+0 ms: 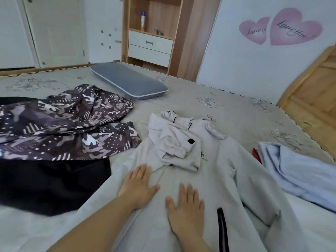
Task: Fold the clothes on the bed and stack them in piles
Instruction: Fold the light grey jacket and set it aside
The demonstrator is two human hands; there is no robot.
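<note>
Both hands are flat and holding nothing, left hand (138,186) and right hand (185,206) pressed palm-down on the pale grey hoodie (214,171), which is spread out front-up on the bed (236,113) just right of the camo jacket (67,122). Looks like the smoothing step before the fold, so I'd sweep outward from the zip toward each side. One sleeve already lies folded across the chest, so I'd flatten the body under it first, or the creases get locked in.

Home bedroom: bed (227,106), pillow (127,82), wardrobe (154,31).
</note>
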